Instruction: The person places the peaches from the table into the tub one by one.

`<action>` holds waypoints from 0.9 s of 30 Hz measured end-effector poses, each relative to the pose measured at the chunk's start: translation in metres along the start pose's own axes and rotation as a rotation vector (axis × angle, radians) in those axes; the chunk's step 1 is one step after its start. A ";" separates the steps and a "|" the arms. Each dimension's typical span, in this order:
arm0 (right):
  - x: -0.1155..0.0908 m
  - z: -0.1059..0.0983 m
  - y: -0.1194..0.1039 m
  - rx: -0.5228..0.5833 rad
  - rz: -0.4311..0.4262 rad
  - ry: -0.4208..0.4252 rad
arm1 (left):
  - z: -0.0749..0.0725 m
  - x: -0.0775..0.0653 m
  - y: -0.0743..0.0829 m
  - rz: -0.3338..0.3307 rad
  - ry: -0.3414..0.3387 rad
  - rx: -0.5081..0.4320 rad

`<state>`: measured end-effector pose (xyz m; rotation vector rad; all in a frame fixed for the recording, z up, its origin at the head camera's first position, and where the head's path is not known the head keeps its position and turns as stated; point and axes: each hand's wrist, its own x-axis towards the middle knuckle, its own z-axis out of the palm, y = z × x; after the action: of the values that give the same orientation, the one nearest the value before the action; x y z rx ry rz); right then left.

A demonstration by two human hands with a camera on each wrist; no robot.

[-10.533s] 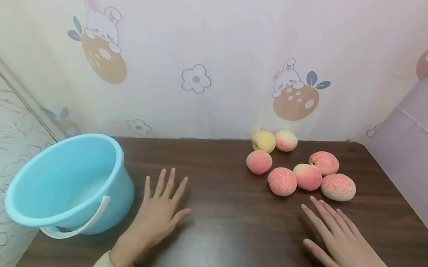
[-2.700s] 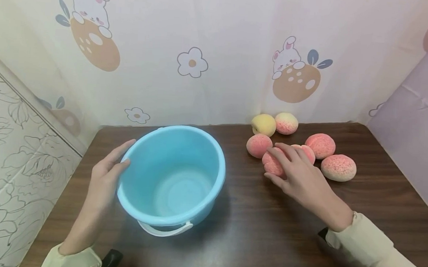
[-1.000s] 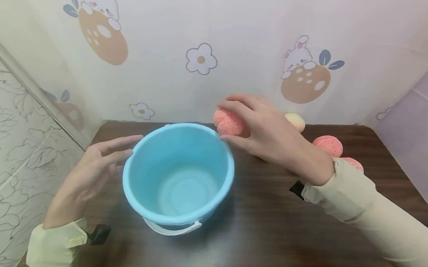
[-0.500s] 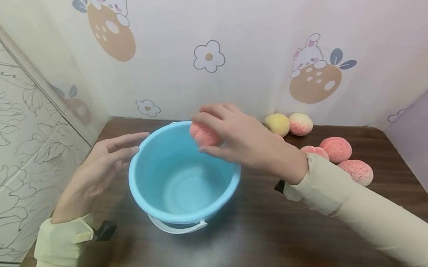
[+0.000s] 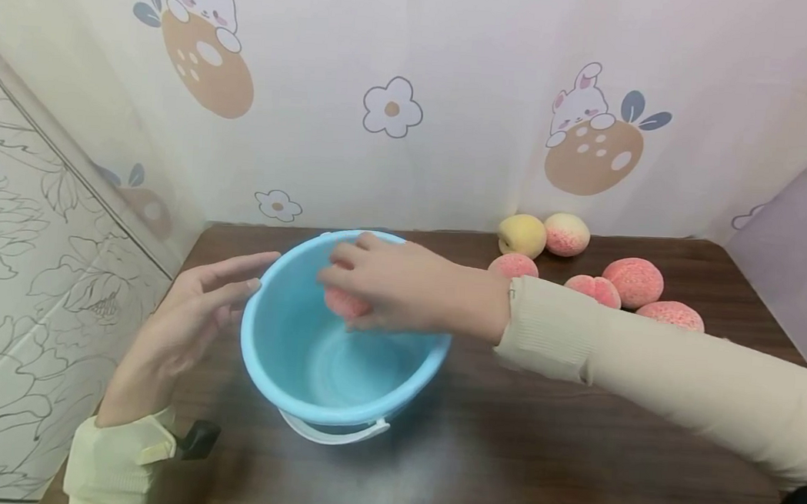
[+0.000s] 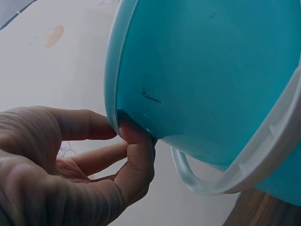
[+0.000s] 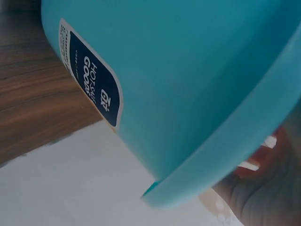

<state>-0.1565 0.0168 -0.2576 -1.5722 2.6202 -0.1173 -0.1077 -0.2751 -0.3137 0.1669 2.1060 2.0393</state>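
A light blue bucket (image 5: 250, 350) stands on the brown table, its white handle (image 5: 337, 437) hanging at the front. My left hand (image 5: 187, 316) grips the bucket's left rim; the left wrist view has its thumb and fingers (image 6: 135, 155) at the rim edge and outer wall. Inside the mouth of the bucket, my right hand (image 5: 401, 286) holds a pink peach (image 5: 346, 302) from above, fingers curled round it. In the right wrist view the bucket wall (image 7: 178, 70) hides the peach and most of that hand (image 7: 268, 188).
Right of the bucket lie several peaches: a yellow one (image 5: 521, 236), a pale pink one (image 5: 567, 235), and pink ones such as the split-looking one (image 5: 594, 290) and another (image 5: 634, 282). My right sleeve (image 5: 646, 367) crosses before them. A patterned curtain (image 5: 453, 116) closes the back.
Earlier the bucket was moved from the far left towards the middle. My right hand has picked up a peach, carried it left over the rim, and now lowered it into the bucket.
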 end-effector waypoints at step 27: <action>0.034 0.047 -0.021 -0.215 -0.090 -0.661 | 0.001 -0.001 0.000 0.004 0.011 0.005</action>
<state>-0.1494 -0.0243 -0.3029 -1.4545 2.0899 0.5914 -0.1064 -0.2747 -0.3138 0.1611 2.1188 2.0427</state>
